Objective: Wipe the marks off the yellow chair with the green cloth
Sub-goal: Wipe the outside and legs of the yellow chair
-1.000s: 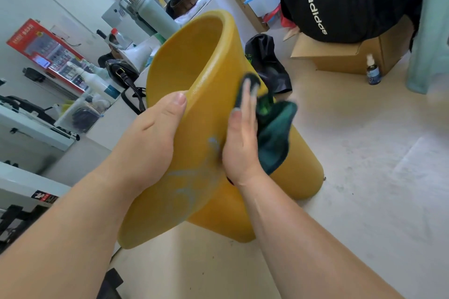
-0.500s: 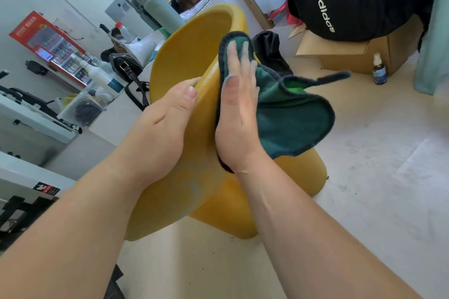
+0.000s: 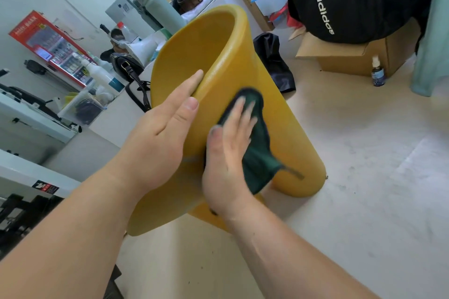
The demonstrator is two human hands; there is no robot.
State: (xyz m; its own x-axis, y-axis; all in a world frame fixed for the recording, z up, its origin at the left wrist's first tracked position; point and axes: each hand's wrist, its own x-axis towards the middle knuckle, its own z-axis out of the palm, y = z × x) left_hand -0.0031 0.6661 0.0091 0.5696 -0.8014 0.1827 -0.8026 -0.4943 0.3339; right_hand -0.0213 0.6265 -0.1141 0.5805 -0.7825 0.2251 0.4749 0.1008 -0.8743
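Plainly the yellow chair (image 3: 218, 56) is tipped toward the person, its foot on the floor (image 3: 364, 177), so its outer wall faces up for wiping. The left hand (image 3: 158, 138) pinches the rim to steady it, with the thumb outside and the fingers over the edge inside. The right hand (image 3: 228, 160) lies flat, fingers straight and slightly spread, pressing the green cloth (image 3: 257, 153) against the wall (a loose corner trails lower down). A faint greyish smear, perhaps a mark yet to go, shows between the hands. A black bag (image 3: 274, 60) lies just behind the chair. A spray bottle (image 3: 378, 73) and a cardboard box (image 3: 352, 60) under a black backpack (image 3: 352, 0) stand well apart — nothing blocks the strokes.
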